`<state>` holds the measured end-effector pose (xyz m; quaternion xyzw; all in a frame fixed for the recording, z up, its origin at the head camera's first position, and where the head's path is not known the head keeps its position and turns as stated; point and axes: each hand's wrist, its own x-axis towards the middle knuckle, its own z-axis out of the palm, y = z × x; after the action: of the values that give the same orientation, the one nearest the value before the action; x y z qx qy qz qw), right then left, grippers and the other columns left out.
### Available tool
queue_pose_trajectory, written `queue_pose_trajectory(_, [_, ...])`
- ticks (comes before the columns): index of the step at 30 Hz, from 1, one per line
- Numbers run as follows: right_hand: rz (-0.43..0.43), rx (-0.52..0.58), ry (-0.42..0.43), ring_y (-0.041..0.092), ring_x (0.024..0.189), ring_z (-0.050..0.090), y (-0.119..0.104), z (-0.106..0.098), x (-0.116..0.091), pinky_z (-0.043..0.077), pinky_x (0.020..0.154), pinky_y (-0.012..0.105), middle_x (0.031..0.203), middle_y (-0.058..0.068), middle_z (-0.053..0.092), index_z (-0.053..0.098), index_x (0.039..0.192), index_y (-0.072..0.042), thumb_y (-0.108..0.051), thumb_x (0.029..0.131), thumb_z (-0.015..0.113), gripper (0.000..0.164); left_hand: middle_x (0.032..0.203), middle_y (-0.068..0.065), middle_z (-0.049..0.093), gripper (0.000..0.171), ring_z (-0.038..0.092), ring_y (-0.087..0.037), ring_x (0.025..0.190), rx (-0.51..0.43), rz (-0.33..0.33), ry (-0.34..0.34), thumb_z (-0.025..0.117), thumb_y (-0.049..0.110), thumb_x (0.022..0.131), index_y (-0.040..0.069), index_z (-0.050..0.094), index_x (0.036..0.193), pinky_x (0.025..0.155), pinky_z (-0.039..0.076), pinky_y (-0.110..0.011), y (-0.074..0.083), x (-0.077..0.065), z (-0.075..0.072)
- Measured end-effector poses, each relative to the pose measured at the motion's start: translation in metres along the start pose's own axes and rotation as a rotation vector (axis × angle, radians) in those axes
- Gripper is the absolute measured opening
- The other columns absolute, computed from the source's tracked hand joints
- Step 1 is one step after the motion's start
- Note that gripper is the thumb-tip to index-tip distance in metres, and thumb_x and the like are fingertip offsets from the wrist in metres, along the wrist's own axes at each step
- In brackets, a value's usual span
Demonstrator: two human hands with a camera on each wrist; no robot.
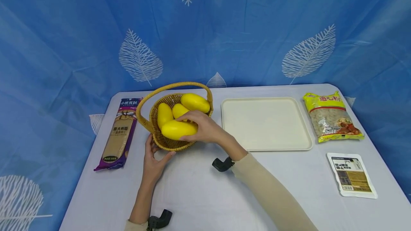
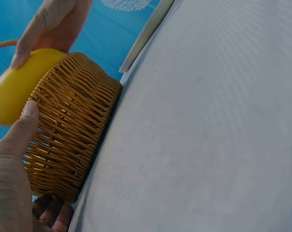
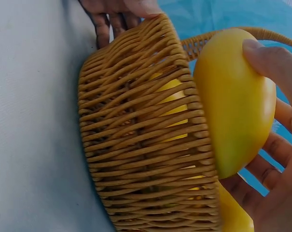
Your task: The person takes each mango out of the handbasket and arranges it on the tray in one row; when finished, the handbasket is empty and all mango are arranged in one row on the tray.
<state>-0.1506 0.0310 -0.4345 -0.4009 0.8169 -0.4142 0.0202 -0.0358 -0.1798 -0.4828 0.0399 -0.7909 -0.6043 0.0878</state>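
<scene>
A wicker basket [image 1: 174, 146] with a tall handle stands on the table and holds several yellow mangoes. My right hand [image 1: 205, 127] grips the nearest mango [image 1: 177, 130] at the basket's front rim, thumb on one side and fingers round the other. In the right wrist view that mango [image 3: 235, 104] stands above the woven wall, with part of another mango [image 3: 232, 210] below it. My left hand [image 1: 154, 161] holds the basket's front left side. The left wrist view shows its thumb on the rim of the basket [image 2: 73, 121] and its fingers low by the base.
A cream tray [image 1: 266, 124] lies right of the basket. Beyond it are a yellow bag of pasta [image 1: 332, 117] and a flat white packet [image 1: 352, 175]. To the basket's left lies a long purple pasta pack [image 1: 118, 134]. A blue curtain [image 1: 244, 27] hangs behind the table.
</scene>
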Motion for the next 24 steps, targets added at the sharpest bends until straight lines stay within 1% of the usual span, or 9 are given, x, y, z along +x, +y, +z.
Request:
queue_pose_trajectory(5, [-0.033, -0.003, 0.063, 0.016, 0.125, 0.053, -0.005, -0.006, -0.005, 0.041, 0.109, 0.038, 0.124, -0.004, 0.065, 0.066, 0.122, -0.019, -0.033, 0.077, 0.084, 0.051, 0.147, -0.024, 0.039, 0.098, 0.045, -0.034, 0.122, 0.003, -0.011, 0.001, 0.078, -0.002, 0.079, 0.004, 0.016, 0.155, 0.106, 0.034, -0.047, 0.0, 0.0, 0.0])
queue_pose_trajectory(7, [-0.045, -0.006, 0.087, 0.017, 0.124, 0.053, -0.007, -0.009, -0.007, 0.042, 0.109, 0.037, 0.123, -0.003, 0.065, 0.066, 0.121, -0.018, -0.033, 0.076, 0.085, 0.051, 0.148, -0.024, 0.039, 0.098, 0.045, -0.033, 0.123, 0.003, -0.017, 0.001, 0.078, -0.002, 0.079, 0.004, 0.016, 0.155, 0.106, 0.034, -0.047, 0.0, -0.001, -0.001])
queue_pose_trajectory(11, [-0.038, -0.019, 0.121, 0.017, 0.123, 0.052, -0.01, -0.015, -0.014, 0.041, 0.109, 0.037, 0.123, -0.003, 0.065, 0.066, 0.121, -0.017, -0.033, 0.075, 0.085, 0.053, 0.148, -0.025, 0.038, 0.099, 0.045, -0.034, 0.123, -0.009, -0.016, 0.002, 0.077, -0.003, 0.079, 0.004, 0.015, 0.156, 0.106, 0.034, -0.047, 0.0, -0.001, -0.001])
queue_pose_trajectory(15, [-0.02, -0.017, 0.156, 0.018, 0.122, 0.052, -0.011, -0.022, -0.023, 0.041, 0.109, 0.039, 0.123, -0.002, 0.064, 0.066, 0.122, -0.017, -0.031, 0.074, 0.086, 0.054, 0.148, -0.025, 0.039, 0.098, 0.045, -0.033, 0.122, -0.012, -0.018, 0.003, 0.078, -0.002, 0.079, 0.004, 0.016, 0.155, 0.105, 0.034, -0.046, -0.001, -0.001, -0.001])
queue_pose_trajectory(20, [-0.021, -0.004, 0.224, 0.018, 0.116, 0.052, -0.008, -0.032, -0.036, 0.044, 0.103, 0.038, 0.121, -0.001, 0.064, 0.065, 0.121, -0.015, -0.027, 0.072, 0.088, 0.055, 0.147, -0.025, 0.039, 0.098, 0.045, -0.034, 0.122, -0.017, -0.016, 0.003, 0.078, -0.002, 0.079, 0.004, 0.017, 0.155, 0.105, 0.034, -0.046, -0.001, -0.001, -0.001])
queue_pose_trajectory(24, [-0.009, 0.004, 0.272, 0.016, 0.109, 0.052, -0.004, -0.041, -0.048, 0.049, 0.091, 0.036, 0.12, 0.0, 0.063, 0.064, 0.122, -0.015, -0.024, 0.072, 0.089, 0.056, 0.148, -0.025, 0.038, 0.098, 0.044, -0.035, 0.124, -0.024, -0.017, 0.002, 0.078, -0.002, 0.079, 0.004, 0.016, 0.155, 0.106, 0.034, -0.044, -0.001, 0.0, -0.001])
